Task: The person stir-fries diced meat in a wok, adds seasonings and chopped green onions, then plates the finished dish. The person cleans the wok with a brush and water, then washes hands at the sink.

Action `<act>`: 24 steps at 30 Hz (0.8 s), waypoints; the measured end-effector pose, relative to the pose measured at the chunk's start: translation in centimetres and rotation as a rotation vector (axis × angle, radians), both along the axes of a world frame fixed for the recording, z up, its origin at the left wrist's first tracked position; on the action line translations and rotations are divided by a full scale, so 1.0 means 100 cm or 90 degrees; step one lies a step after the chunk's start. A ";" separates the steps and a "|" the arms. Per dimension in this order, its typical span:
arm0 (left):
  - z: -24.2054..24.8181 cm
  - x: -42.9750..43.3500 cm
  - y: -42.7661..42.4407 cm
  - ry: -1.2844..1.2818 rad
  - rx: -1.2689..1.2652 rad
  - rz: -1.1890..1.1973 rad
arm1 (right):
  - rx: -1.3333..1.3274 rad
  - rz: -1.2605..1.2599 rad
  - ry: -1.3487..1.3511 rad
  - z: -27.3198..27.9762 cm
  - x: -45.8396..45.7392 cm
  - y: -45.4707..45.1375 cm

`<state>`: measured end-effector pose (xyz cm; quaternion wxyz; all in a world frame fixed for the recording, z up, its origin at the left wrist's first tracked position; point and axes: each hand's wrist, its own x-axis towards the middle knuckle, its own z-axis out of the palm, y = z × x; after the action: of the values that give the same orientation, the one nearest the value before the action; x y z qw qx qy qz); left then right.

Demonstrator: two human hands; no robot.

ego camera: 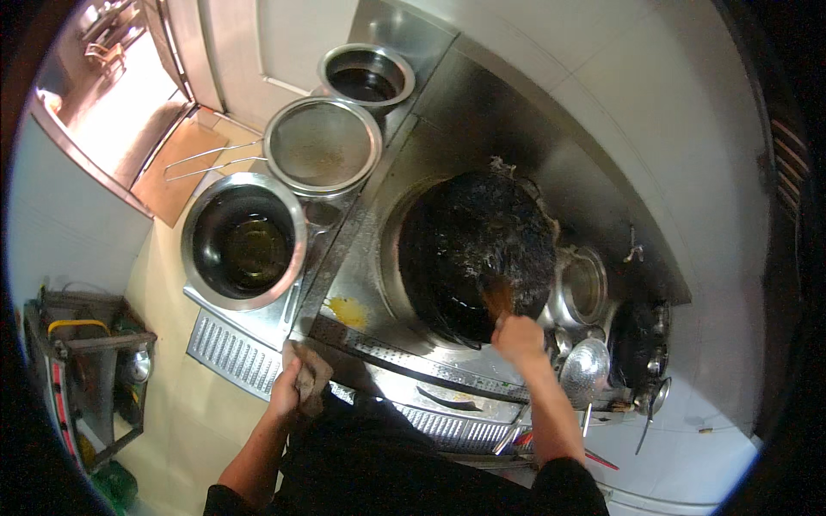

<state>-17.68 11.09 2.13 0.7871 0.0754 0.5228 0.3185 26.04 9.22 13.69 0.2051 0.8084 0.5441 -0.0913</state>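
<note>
A large black wok (439,251) sits in the round burner opening of the stainless-steel stove. Its dark inside shines as if wet. My right hand (521,338) grips a brown wok brush (498,298) at the wok's near right side. The brush head is blurred and points into the wok. In my left hand (287,389) is a bunched greyish-brown cloth (313,380), held by the front edge of the stove, well apart from the wok.
Left of the wok stand a wide steel basin (193,238) with liquid, a wire-mesh strainer (322,145) resting on a pot, and another steel pot (399,97). Near my right arm lie a perforated skimmer (586,367) and a metal pot (584,284). A tool cart (97,345) stands lower left.
</note>
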 end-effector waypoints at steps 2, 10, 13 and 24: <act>-0.002 0.001 0.009 -0.045 0.026 -0.049 | -0.053 0.056 0.070 0.013 -0.029 0.017; -0.001 0.003 0.013 0.093 0.004 -0.125 | -0.107 -0.091 -0.010 0.004 -0.001 0.019; -0.002 0.001 0.012 0.102 0.015 -0.124 | -0.141 -0.005 0.092 0.002 -0.004 0.016; 0.017 0.019 -0.003 0.113 0.075 -0.124 | -0.043 0.028 0.052 0.006 0.009 0.013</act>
<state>-15.79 10.81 3.79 0.7593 0.1995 0.5610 0.2627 26.93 10.51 14.33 0.2116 0.7846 0.5661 -0.1382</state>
